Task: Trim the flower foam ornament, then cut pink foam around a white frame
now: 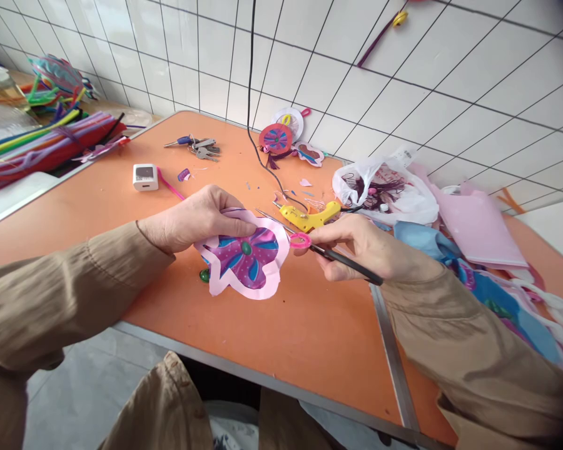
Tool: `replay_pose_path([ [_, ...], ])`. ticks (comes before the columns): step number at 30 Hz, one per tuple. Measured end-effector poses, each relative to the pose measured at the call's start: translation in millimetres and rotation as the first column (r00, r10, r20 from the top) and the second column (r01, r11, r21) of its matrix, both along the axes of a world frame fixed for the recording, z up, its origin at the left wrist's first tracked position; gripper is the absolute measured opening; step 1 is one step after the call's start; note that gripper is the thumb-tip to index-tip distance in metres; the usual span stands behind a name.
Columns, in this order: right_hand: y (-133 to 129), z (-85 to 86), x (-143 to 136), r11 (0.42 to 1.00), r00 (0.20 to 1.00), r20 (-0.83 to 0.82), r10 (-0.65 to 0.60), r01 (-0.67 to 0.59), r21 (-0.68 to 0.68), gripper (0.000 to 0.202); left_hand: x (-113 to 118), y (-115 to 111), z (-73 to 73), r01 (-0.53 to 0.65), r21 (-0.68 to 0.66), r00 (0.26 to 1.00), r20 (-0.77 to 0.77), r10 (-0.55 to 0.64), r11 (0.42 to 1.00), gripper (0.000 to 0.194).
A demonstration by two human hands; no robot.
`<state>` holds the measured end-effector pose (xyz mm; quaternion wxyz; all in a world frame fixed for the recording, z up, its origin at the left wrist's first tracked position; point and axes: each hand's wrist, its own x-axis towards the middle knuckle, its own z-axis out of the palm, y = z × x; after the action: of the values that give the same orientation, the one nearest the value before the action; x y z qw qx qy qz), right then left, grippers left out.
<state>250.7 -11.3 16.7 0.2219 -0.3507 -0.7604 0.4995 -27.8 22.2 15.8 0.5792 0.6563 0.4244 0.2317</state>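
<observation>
Held above the orange table (169,300) is a pink-edged flower piece (267,284) with a purple and blue pattern and a green gem at its centre. My left hand (206,219) pinches its upper left edge, thumb on top. My right hand (356,247) is closed on black-handled scissors (347,265), whose blades point left along the piece's upper right edge. A small pink loop (301,241) shows between the piece and my right fingers. Just behind them lies a yellow glue gun (312,215). A green gem (204,275) shows below the piece's left edge.
Keys (205,147) and a white charger (145,177) lie at the back left. Finished ornaments (276,137) rest near the tiled wall. A white plastic bag (413,194), pink sheets (478,225) and blue fabric (422,237) occupy the right. A black cord (250,81) hangs down behind.
</observation>
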Motion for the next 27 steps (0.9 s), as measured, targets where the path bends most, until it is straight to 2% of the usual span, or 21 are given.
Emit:
replay_pose_path([
  [5, -0.2, -1.0, 1.0, 1.000, 0.999, 0.039, -0.009, 0.009, -0.010, 0.043, 1.0, -1.3, 1.6, -0.002, -0.002, 1.000, 0.003, 0.002, 1.000, 0.024],
  [11, -1.0, 4.5, 1.9, 1.000, 0.984, 0.173, -0.031, 0.029, 0.010, 0.062, 0.9, -2.2, 3.0, 0.008, 0.007, 1.000, -0.023, -0.007, 1.000, 0.025],
  [20, 0.1, 3.9, 4.5, 0.999, 0.970, 0.241, -0.041, 0.033, 0.038, 0.065, 0.3, -2.1, 3.1, 0.000, 0.001, 0.999, -0.043, 0.000, 1.000, 0.028],
  [27, -0.3, 3.8, 6.4, 0.998, 0.965, 0.258, -0.057, 0.062, -0.011, 0.068, 0.7, -1.4, 2.5, 0.040, 0.010, 0.999, 0.010, -0.040, 0.999, 0.036],
])
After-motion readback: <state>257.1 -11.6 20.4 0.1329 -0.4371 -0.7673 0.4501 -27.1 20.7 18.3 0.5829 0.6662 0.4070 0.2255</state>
